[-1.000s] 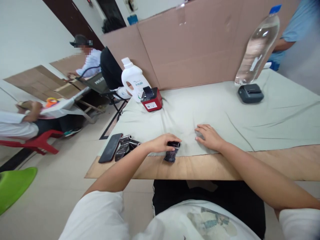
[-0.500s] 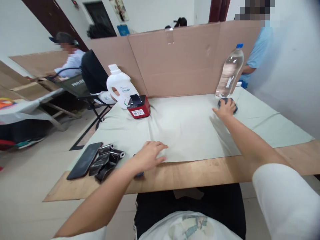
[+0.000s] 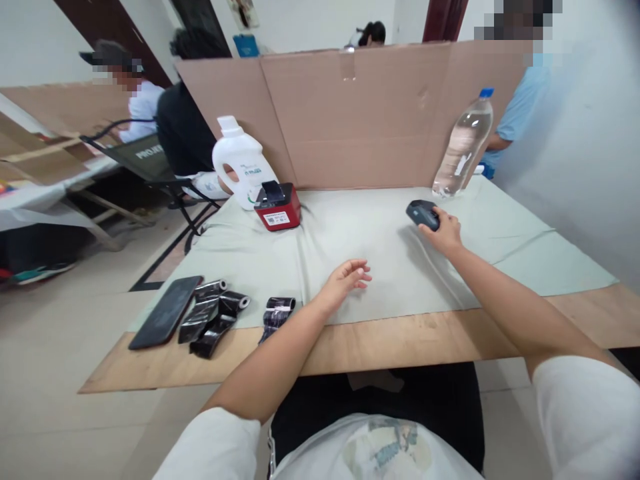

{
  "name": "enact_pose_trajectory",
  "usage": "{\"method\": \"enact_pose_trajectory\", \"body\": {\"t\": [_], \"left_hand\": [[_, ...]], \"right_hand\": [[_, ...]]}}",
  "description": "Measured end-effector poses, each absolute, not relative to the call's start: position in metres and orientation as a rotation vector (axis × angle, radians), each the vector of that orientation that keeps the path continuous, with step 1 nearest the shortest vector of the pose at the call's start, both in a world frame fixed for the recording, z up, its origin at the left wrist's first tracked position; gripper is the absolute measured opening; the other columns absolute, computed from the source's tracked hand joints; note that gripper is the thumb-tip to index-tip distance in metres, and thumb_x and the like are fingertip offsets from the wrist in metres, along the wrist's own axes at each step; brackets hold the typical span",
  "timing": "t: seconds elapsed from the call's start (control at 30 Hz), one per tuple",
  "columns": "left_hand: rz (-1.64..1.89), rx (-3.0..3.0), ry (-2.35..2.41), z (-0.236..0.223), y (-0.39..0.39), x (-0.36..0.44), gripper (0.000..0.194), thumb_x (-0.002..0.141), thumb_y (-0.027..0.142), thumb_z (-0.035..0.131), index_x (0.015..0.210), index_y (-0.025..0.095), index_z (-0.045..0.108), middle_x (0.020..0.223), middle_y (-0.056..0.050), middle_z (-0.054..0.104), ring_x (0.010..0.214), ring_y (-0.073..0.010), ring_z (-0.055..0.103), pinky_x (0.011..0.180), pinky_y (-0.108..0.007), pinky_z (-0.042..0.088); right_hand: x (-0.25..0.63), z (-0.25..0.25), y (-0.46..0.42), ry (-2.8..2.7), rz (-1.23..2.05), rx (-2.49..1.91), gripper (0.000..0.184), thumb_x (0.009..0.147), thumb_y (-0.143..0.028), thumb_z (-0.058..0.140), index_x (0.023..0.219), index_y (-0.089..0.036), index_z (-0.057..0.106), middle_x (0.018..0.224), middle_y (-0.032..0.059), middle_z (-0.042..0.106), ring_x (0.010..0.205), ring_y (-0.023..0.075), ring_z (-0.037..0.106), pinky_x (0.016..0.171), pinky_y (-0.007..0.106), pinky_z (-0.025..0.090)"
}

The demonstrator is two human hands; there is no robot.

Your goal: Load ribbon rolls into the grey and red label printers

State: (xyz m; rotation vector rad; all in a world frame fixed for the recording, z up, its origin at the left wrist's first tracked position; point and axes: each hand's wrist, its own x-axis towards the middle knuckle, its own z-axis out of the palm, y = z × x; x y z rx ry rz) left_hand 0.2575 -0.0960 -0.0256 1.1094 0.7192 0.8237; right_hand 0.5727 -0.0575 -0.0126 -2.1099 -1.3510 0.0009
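Note:
My right hand [image 3: 444, 231] grips a dark grey, mouse-shaped device [image 3: 423, 215] at its right end. The device seems to be held just above the pale cloth [image 3: 360, 230], with a shadow under it. My left hand [image 3: 349, 277] hovers over the cloth near the table's front edge, fingers loosely bent and apart, holding nothing. Left of that forearm lies a dark, shiny rolled strip [image 3: 280, 307], partly covered by the arm. Further left are unrolled black film rolls [image 3: 213, 317] beside a flat black slab [image 3: 167, 312] like a phone or tablet.
A red box-shaped device [image 3: 278, 212] stands before a white jug [image 3: 243, 163] at the back left. A clear bottle with a blue cap [image 3: 463, 147] leans at the back right. A cardboard screen [image 3: 350, 120] borders the back. Other people sit beyond it and to the left.
My right hand has drawn the dark device left and toward me, away from the bottle. My left hand has moved right and slightly forward, uncovering the rolled strip.

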Motion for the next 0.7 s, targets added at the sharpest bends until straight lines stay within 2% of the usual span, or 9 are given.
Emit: {"method": "enact_pose_trajectory", "body": {"t": [0.07,0.13,0.23,0.33,0.4,0.5,0.63,0.7], "left_hand": [[0.814,0.978,0.666,-0.022,-0.098,0.260,0.052,0.079,0.041,0.072,0.126,0.025,0.056,0.129,-0.013,0.056,0.096,-0.0220,0.066,0.084,-0.039,0.052],[0.784,0.859,0.620,-0.019,-0.103,0.264,0.067,0.082,0.043,0.069,0.141,0.037,0.039,0.139,-0.011,0.050,0.096,-0.0217,0.067,0.085,-0.042,0.054],[0.887,0.749,0.633,-0.018,-0.108,0.266,0.081,0.082,0.037,0.070,0.147,0.045,0.023,0.135,-0.005,0.055,0.097,-0.0189,0.067,0.089,-0.040,0.054],[1.044,0.751,0.762,-0.020,-0.105,0.261,0.088,0.074,0.021,0.074,0.147,0.039,0.029,0.126,-0.002,0.061,0.104,-0.0193,0.065,0.096,-0.036,0.052],[1.044,0.792,0.783,-0.021,-0.100,0.257,0.088,0.070,0.016,0.073,0.147,0.035,0.034,0.128,-0.002,0.061,0.108,-0.0220,0.063,0.099,-0.039,0.050],[0.983,0.852,0.716,-0.026,-0.093,0.255,0.092,0.067,0.018,0.075,0.148,0.035,0.034,0.136,-0.003,0.056,0.116,-0.0250,0.060,0.103,-0.043,0.047],[0.956,0.951,0.660,-0.034,-0.091,0.255,0.099,0.062,0.016,0.081,0.148,0.034,0.035,0.143,-0.003,0.052,0.127,-0.0242,0.053,0.111,-0.038,0.038],[0.923,0.965,0.659,-0.036,-0.091,0.253,0.100,0.063,0.017,0.081,0.149,0.036,0.033,0.141,-0.002,0.053,0.124,-0.0242,0.055,0.109,-0.039,0.041]], "right_hand": [[0.533,-0.012,-0.084,-1.575,-0.035,-1.877,0.071,0.079,-0.049,0.061,0.141,-0.019,0.046,0.127,0.0188,0.047,0.120,0.0360,0.044,0.106,0.051,0.035],[0.488,-0.015,-0.113,-1.728,-0.063,-1.703,0.071,0.077,-0.052,0.063,0.139,-0.023,0.048,0.130,0.0174,0.044,0.120,0.0371,0.044,0.106,0.055,0.036],[0.431,-0.023,-0.151,-1.858,-0.002,-1.586,0.076,0.073,-0.059,0.068,0.138,-0.023,0.050,0.133,0.0180,0.040,0.121,0.0405,0.042,0.103,0.060,0.037],[0.407,-0.028,-0.161,-1.853,0.207,-1.471,0.069,0.080,-0.064,0.057,0.135,-0.023,0.051,0.128,0.0174,0.045,0.120,0.0360,0.045,0.103,0.056,0.041],[0.409,-0.031,-0.152,-1.700,0.390,-1.436,0.066,0.087,-0.065,0.046,0.138,-0.024,0.046,0.127,0.0163,0.048,0.115,0.0306,0.051,0.099,0.051,0.047],[0.420,-0.038,-0.133,-1.477,0.668,-1.405,0.079,0.086,-0.069,0.043,0.148,-0.022,0.027,0.135,0.0180,0.046,0.114,0.0283,0.055,0.095,0.048,0.051],[0.424,-0.050,-0.125,-1.523,0.832,-1.276,0.104,0.076,-0.073,0.057,0.153,-0.021,0.010,0.148,0.0171,0.040,0.134,0.0301,0.044,0.112,0.049,0.037],[0.424,-0.053,-0.127,-1.539,0.849,-1.256,0.110,0.073,-0.074,0.060,0.153,-0.021,0.007,0.150,0.0166,0.038,0.138,0.0297,0.040,0.115,0.049,0.033]]}}
